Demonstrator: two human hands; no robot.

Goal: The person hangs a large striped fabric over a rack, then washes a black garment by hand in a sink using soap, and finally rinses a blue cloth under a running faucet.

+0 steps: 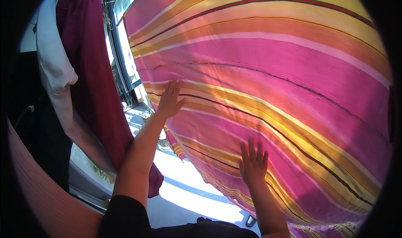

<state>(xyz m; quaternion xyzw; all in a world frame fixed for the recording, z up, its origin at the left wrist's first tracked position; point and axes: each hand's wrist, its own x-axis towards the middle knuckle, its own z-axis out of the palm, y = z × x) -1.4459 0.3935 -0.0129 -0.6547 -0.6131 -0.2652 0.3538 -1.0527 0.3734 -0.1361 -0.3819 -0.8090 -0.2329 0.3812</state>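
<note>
My left hand [170,100] lies against the striped cloth [272,62], fingers spread, near the cloth's left edge. My right hand [253,164] is flat on the cloth's lower part, its fingers apart too. The cloth hangs in pink, orange and yellow bands, sunlight glowing through it. Left of the cloth hang a maroon fabric [90,62] and, farther from it, a white fabric [54,53]. Below the cloth's lower edge I see sunlit floor [188,192].
</note>
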